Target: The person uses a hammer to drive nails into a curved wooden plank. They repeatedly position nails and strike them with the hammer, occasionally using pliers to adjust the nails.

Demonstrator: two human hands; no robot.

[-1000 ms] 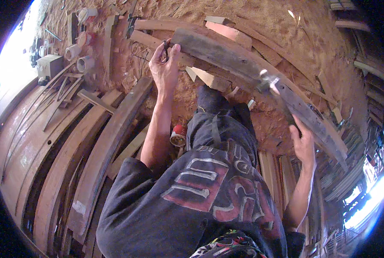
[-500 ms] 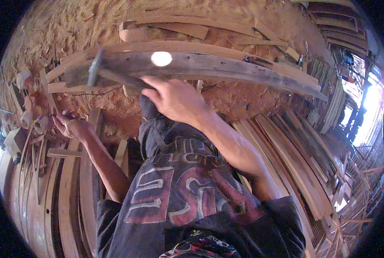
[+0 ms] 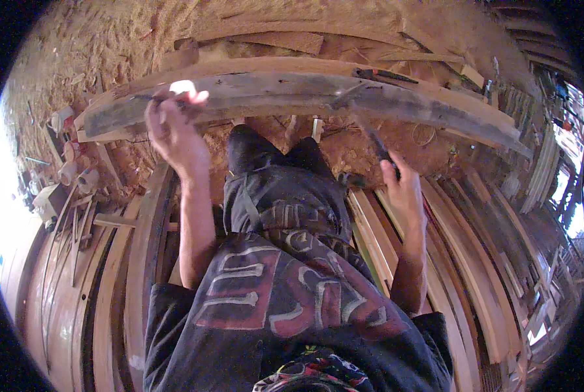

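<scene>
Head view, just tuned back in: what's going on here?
The person's right hand grips a hammer by its handle, the head showing over a long, curved timber. Whether it touches is unclear. The left hand, blurred, is at the timber's left part; I can't tell whether it holds anything. A dark hand tool lies on the timber, toward the right.

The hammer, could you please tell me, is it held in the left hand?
No, the right hand grips the hammer instead.

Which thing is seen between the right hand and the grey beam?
The hammer handle, extending from the right hand over reddish ground, in the head view.
</scene>
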